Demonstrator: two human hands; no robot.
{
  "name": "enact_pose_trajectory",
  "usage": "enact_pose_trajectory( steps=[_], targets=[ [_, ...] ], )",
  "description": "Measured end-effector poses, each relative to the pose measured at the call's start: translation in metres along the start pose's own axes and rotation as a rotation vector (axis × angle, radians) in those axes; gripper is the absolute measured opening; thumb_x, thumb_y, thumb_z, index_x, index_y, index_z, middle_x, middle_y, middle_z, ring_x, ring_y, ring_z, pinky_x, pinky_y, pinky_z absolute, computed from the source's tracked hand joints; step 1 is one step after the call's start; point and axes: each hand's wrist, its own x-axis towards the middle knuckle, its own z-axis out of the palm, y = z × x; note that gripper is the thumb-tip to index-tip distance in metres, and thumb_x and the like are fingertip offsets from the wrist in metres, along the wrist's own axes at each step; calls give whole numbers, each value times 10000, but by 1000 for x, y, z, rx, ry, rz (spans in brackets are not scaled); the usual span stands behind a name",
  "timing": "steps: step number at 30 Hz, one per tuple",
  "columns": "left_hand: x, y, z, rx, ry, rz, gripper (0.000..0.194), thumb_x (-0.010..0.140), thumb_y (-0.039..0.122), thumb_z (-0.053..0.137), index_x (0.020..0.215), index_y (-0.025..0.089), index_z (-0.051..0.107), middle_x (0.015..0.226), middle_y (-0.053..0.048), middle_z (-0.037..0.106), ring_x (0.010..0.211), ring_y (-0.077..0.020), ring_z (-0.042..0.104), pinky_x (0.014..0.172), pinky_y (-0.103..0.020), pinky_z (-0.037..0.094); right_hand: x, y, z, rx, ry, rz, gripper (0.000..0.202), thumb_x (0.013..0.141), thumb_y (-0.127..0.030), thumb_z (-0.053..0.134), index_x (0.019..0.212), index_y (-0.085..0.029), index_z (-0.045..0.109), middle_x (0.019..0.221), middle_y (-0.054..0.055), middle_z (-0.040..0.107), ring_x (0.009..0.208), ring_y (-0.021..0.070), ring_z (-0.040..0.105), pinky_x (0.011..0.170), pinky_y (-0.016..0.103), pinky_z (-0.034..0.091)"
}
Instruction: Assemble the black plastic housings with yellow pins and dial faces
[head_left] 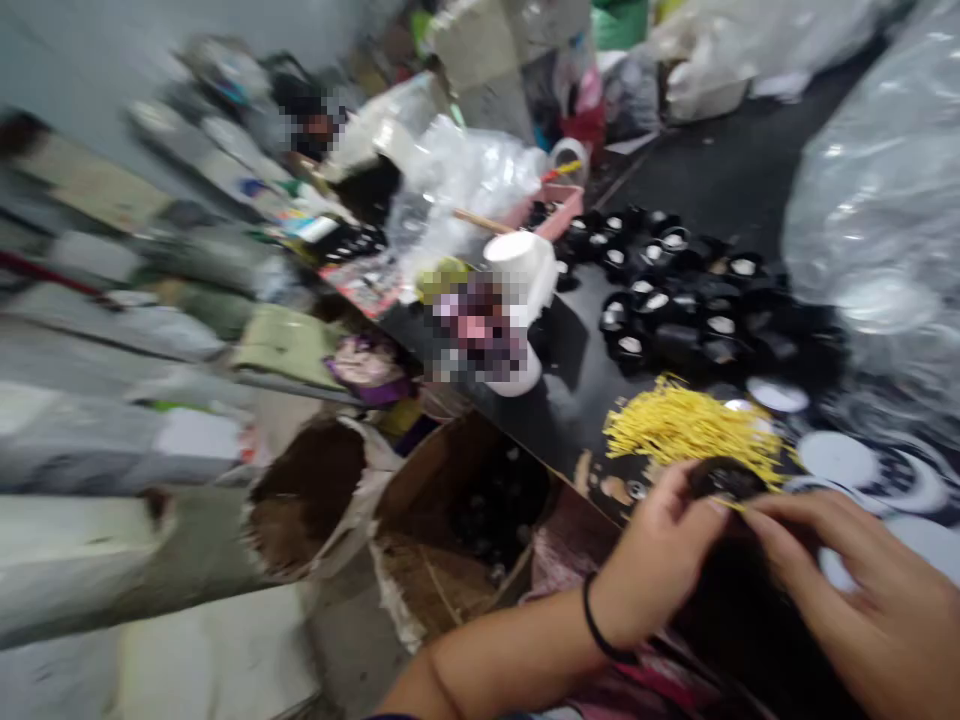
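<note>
My left hand [664, 550], with a black band on its wrist, is closed round the top of a dark bundle [739, 580] that looks like hair. My right hand [847, 560] pinches a thin yellow tie [726, 504] against that top end, close to my left thumb. The bundle hangs down between both hands. Just beyond them, a heap of yellow ties [690, 430] lies on the black table [559, 430]. Several black rolls [675, 290] with pale centres stand behind the heap. White discs [836, 458] lie beside my right hand.
A large clear plastic bag [885, 180] is at the right. A white cup [520, 268] and a pink tray [562, 210] stand farther back. Below the table edge is an open carton [427, 510] holding dark items, beside an open sack [367, 520]. Wrapped bundles [67, 430] fill the left.
</note>
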Motion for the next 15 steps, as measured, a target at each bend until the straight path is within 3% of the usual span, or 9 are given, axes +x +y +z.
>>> enact_pose_trajectory(
  steps=[6,11,15],
  targets=[
    [1,-9,-3,73,-67,24,227,892,254,599,1118,230,598,1118,-14,678,1087,-160,600,995,-289,429,7,-11,-4,34,-65,52,130,939,-300,524,852,-243,602,805,-24,623,738,132,573,698,278,415],
    [-1,-8,-6,134,-117,53,195,889,254,609,1080,225,581,1028,-1,649,1003,-139,599,940,-266,447,4,-13,-7,66,-76,104,139,939,-300,522,832,-243,589,795,-37,614,723,121,563,683,261,413],
    [-4,-6,-6,174,-91,88,199,874,245,621,1067,221,579,994,-3,636,971,-140,601,928,-271,457,3,-18,-8,68,-63,114,186,931,-334,502,787,-254,587,754,-39,633,696,123,597,618,233,444]
  ],
)
